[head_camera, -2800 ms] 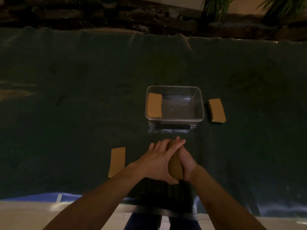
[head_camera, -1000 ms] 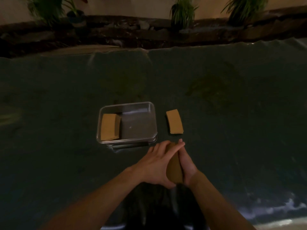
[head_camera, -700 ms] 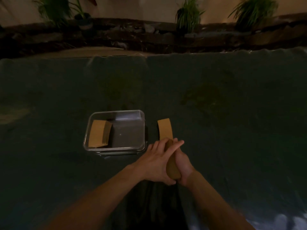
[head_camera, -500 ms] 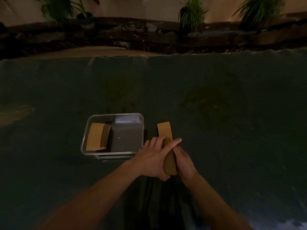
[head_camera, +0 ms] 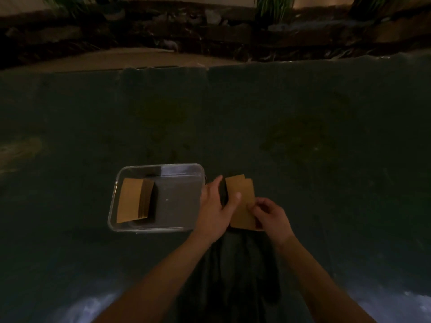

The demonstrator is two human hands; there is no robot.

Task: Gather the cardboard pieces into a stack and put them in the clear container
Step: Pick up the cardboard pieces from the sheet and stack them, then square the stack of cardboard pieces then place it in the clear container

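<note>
Two hands bracket the flat brown cardboard pieces (head_camera: 241, 201), squaring them: left hand (head_camera: 215, 209) curled on the 9 o'clock edge, right hand (head_camera: 271, 215) pinching the 5 o'clock corner. Clear rectangular plastic container (head_camera: 163, 228) sits just beside at 9 o'clock, another brown cardboard stack (head_camera: 131, 200) leaning inside.

Both forearms are seen bare, without sleeves; the left hand (head_camera: 215, 207) and right hand (head_camera: 271, 216) are ungloved.

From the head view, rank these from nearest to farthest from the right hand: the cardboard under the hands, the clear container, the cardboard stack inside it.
1. Cardboard under the hands: touching the right hand.
2. Clear container: to the left, past the left hand.
3. Cardboard stack inside: against the container's far left wall.
</note>
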